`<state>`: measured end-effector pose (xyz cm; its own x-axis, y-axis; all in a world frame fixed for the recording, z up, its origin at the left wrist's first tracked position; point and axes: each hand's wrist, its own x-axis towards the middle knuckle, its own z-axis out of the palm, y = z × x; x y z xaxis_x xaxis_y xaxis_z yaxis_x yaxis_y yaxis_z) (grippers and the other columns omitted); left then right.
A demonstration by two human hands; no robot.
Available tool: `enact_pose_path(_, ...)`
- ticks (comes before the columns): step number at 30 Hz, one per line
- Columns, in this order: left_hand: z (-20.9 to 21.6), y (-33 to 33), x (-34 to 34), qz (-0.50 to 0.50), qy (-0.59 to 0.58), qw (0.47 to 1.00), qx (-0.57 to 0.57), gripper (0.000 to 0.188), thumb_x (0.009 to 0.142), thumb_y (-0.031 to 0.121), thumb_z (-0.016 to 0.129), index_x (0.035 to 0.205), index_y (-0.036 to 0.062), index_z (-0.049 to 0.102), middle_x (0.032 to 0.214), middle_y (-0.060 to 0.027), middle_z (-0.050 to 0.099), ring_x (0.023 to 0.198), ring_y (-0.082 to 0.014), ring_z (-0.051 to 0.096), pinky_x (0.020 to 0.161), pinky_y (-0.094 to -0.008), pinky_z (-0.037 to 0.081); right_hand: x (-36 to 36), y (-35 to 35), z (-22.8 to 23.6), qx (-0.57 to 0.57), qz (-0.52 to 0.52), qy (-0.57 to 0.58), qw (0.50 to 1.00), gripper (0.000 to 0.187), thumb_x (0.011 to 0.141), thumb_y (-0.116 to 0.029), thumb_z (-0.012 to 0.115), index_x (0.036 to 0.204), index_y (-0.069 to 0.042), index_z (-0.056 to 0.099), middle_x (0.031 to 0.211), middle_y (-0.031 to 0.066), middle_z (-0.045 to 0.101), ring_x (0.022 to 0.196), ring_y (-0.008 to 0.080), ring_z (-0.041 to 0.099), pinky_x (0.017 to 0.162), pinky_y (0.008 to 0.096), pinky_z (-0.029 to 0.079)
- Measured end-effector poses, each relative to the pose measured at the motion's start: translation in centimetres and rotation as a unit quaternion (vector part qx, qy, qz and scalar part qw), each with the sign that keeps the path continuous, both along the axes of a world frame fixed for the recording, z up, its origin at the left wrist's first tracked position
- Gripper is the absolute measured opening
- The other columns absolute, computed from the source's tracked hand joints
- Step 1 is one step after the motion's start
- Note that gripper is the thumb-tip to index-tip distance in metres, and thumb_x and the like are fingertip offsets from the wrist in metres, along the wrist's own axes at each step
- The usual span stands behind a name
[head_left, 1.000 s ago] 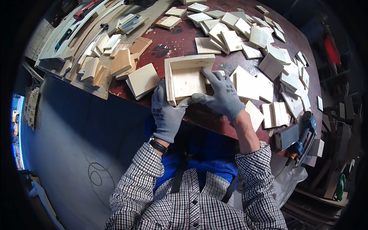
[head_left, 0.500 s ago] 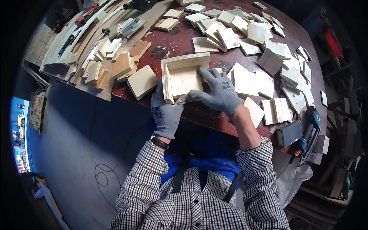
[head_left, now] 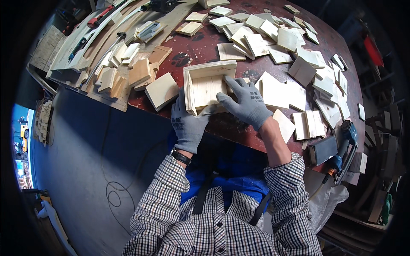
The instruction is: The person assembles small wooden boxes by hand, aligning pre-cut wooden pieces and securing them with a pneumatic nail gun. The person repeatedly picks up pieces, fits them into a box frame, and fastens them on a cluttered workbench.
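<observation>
"Head view: where's your work, and how are you gripping it?"

"You have a lidless, square-cornered box of pale wood (head_left: 208, 91) in front of you, at the near edge of the dark red table (head_left: 200, 49); can't tell if it rests there. Your grey-gloved left hand (head_left: 188, 123) is closed around the near left corner, thumb along the near side. Your grey-gloved right hand (head_left: 245, 102) is at the right side, fingers half curled, thumb reaching over the near part; contact's hidden, so can't tell what it has hold of."

"How far along are you?"

"Partly built, I'd judge. Your far wall and left wall meet at a corner around the floor panel: done. No full wall shows right or near, though you cover some, so those may be left. Fasteners: can't make any out."

"What's around you?"

"Loose, flat, square boards of pale wood (head_left: 275, 91), strewn right and beyond, unjoined. Blue-and-black handheld air tool (head_left: 343, 147) lies toward the table's near right edge, out of your hands."
</observation>
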<state>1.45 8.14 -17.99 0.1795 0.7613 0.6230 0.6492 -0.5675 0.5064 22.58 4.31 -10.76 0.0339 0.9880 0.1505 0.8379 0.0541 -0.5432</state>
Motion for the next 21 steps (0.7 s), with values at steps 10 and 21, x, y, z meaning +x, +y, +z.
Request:
enact_pose_path(10,1.2,-0.6,0.4,0.000,-0.013,1.000,-0.017,0.097,0.079,0.056,0.091,0.145,-0.0036,0.052,0.123,-0.0202,0.066,0.108,-0.0396,0.066,0.093,-0.0507,0.055,0.3,-0.4,-1.3,0.095,0.025,0.027,0.995,0.060,0.104,-0.049,0.056,0.154,-0.016,0.057,0.137,0.0212,0.066,0.116,0.0472,0.063,0.105,0.0554,0.049)
enact_pose_path(21,2.3,-2.7,0.0,0.017,-0.071,0.997,0.011,0.093,0.084,0.035,0.093,0.153,-0.0010,0.043,0.142,-0.0210,0.054,0.128,-0.0381,0.055,0.101,-0.0514,0.052,-1.2,-0.6,0.2,0.078,0.022,-0.089,0.993,0.042,0.109,-0.046,0.047,0.142,-0.029,0.067,0.131,0.0203,0.069,0.109,0.0423,0.068,0.094,0.0544,0.056)
